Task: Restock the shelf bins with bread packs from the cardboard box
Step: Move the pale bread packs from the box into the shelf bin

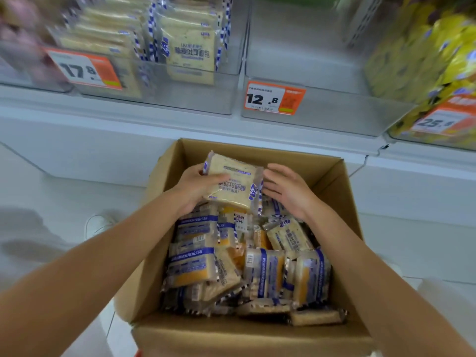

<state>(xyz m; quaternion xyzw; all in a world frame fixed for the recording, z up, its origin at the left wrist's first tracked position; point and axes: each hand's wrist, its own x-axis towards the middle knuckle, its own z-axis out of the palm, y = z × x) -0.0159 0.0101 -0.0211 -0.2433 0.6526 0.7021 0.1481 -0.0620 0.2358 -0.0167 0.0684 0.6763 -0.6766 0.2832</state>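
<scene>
The cardboard box (pixel 342 181) stands open-topped below the shelf (pixel 128 117), bread packs (pixel 195 264) crowding its floor. The middle bin (pixel 322 114) offers open room; the left bin (pixel 154 99) is packed, the right bin (pixel 399 134) too.

The open brown box (pixel 332 181) is matt corrugated cardboard. The pale bread packs (pixel 233 184) inside it have glossy, crinkled clear plastic wrappers. The transparent shelf bins (pixel 322 109) are smooth hard plastic, and the orange price tags (pixel 274 98) look like paper.

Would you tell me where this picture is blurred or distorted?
Head view: motion blur smears the top corners, worst on the yellow packs; 12.8 price tag and held bread pack are fairly sharp; wide-angle lens bows the shelf edge.
</scene>
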